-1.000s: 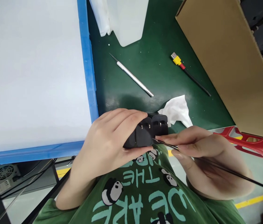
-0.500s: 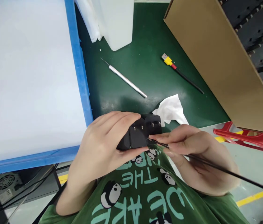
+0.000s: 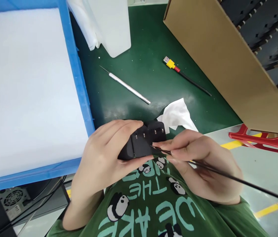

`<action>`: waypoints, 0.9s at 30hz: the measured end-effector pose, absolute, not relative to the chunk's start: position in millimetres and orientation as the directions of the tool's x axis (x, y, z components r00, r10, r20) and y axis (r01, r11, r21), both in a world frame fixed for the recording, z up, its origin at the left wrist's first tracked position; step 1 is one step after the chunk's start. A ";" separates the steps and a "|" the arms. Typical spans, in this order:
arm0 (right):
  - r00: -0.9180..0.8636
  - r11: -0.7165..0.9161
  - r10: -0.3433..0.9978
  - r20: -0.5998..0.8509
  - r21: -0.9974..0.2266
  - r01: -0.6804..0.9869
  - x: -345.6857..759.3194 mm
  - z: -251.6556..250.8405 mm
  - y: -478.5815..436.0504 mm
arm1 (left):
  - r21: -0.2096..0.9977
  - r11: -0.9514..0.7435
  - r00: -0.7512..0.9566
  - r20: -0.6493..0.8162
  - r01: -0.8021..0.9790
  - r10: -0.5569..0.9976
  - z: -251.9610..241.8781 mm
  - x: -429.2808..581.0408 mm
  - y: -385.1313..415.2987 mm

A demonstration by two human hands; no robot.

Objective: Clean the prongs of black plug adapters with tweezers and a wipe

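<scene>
My left hand [image 3: 104, 158] is wrapped round a row of black plug adapters [image 3: 141, 144], thumb below and fingers over the top. Small metal prongs show on their upward faces. Between the fingertips of my right hand [image 3: 200, 164] is a slim, black, pointed tool [image 3: 237, 179]. Its tip meets or nearly meets the face of an adapter; exact contact cannot be made out. The tool's long tail sticks out past my right palm towards the lower right. Beyond the adapters, a crumpled white cloth [image 3: 178, 115] lies on the green table [image 3: 139, 82].
A silver needle-tipped pen tool [image 3: 129, 87] and a short cable with a yellow USB plug [image 3: 170, 63] lie on the table. A white container [image 3: 114, 29] stands behind. Left is a blue-edged white board [image 3: 30, 92]; right, a cardboard box [image 3: 203, 56] and red stool [image 3: 264, 140].
The whole scene has shifted slightly left as the camera moved. Both hands keep their grips, and the tool tip stays at the adapter.
</scene>
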State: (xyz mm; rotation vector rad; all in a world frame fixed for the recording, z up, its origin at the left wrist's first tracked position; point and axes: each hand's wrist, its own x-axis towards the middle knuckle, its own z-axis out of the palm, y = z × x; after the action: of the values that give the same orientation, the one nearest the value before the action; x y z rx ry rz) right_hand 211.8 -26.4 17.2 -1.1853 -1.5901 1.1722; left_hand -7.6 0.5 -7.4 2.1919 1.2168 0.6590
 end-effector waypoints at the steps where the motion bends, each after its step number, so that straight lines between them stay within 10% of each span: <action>1: -0.221 0.122 0.972 0.074 -0.969 0.213 211.7 17.0 -26.6 | 0.660 -0.446 0.472 0.155 0.604 0.868 -7.5 -7.3 0.4; 27: -0.288 0.171 0.952 0.106 -0.962 0.212 214.8 20.5 -24.1 | 0.693 -0.445 0.432 0.209 0.568 0.877 -9.4 -3.2 -1.7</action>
State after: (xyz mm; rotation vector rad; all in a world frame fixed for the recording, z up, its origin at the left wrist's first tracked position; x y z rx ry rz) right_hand 214.8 -24.1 20.5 -1.1269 -1.6563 1.1788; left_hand -3.2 -1.7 -9.4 2.1559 1.2135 0.7643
